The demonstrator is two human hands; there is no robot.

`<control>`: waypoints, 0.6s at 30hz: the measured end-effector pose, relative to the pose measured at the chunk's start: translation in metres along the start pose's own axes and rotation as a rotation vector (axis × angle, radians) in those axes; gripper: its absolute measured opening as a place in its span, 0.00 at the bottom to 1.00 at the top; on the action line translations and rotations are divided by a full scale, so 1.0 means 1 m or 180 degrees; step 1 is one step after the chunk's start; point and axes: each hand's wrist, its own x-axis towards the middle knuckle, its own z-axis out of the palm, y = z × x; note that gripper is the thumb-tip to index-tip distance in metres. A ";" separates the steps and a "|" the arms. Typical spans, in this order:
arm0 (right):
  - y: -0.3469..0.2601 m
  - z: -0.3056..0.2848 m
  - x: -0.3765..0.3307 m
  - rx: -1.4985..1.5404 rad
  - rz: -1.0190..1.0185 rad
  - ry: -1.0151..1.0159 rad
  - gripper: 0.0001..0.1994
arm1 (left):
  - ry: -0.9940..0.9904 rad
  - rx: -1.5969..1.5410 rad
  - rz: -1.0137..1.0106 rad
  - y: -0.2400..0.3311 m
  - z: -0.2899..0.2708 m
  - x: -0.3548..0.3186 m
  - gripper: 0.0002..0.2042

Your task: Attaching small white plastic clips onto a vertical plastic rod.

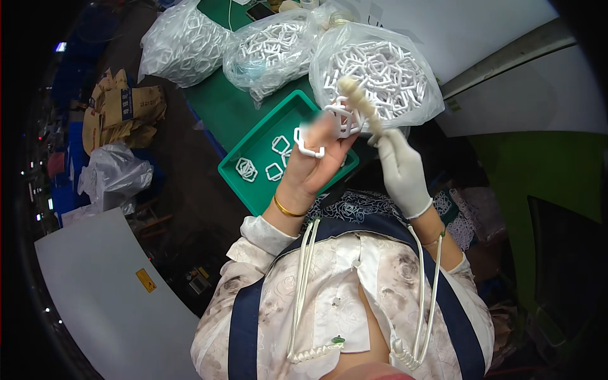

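My left hand (311, 166), bare with a gold bangle at its wrist, is raised over the green tray (258, 197). Its fingers are closed round several white plastic rings (347, 120), angular in outline; another white ring (308, 151) hangs over the hand lower down. Part of this hand is blurred. In a white glove, my right hand (403, 174) grips the lower end of a cream-coloured stick-like tool (360, 100), thicker at its top, which points up and left beside the rings. Its exact kind is unclear. Loose white rings (274, 171) lie in the tray.
Three clear plastic bags of white rings stand behind the tray: a right one (386, 76), a middle one (272, 47) and a left one (185, 44). Brown paper sacks (126, 107) sit at far left, above a grey panel (114, 272). A dark panel (563, 259) stands at right.
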 end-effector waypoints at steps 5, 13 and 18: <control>0.010 -0.008 0.002 -0.0273 0.0207 0.0289 0.11 | 0.0142 0.0157 -0.0016 0.002 0.010 0.001 0.19; -0.005 0.011 -0.019 -0.0635 -0.0399 -0.0652 0.08 | 0.0140 -0.0159 -0.0107 0.004 -0.004 0.004 0.20; 0.003 -0.003 -0.006 -0.0688 -0.0010 -0.0202 0.10 | 0.0325 0.0248 -0.0049 0.008 0.009 0.003 0.19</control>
